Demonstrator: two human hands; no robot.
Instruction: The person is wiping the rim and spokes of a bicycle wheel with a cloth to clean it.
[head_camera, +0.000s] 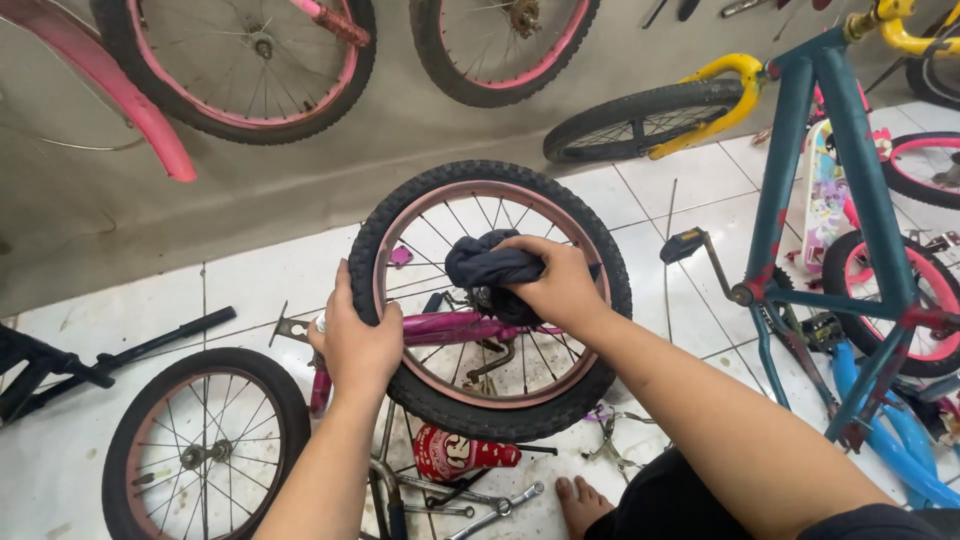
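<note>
Our left hand (357, 345) grips the tyre of the small wheel (500, 200) at its left edge; our right hand (560, 285) presses a dark rag (487, 266), bunched in its fingers, at the hub.

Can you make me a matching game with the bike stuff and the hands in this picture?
Things:
1. left hand
2. right hand
3. small black-tyred wheel with grey rim
4. yellow bicycle fork

Places or states:
A. lying flat on the white tiled floor
B. gripping the black tyre of the pink-rimmed wheel
C. up by the wall, over a black wheel
D. pressing a dark blue cloth at the hub

Pairs: 1-B, 2-D, 3-A, 4-C
</note>
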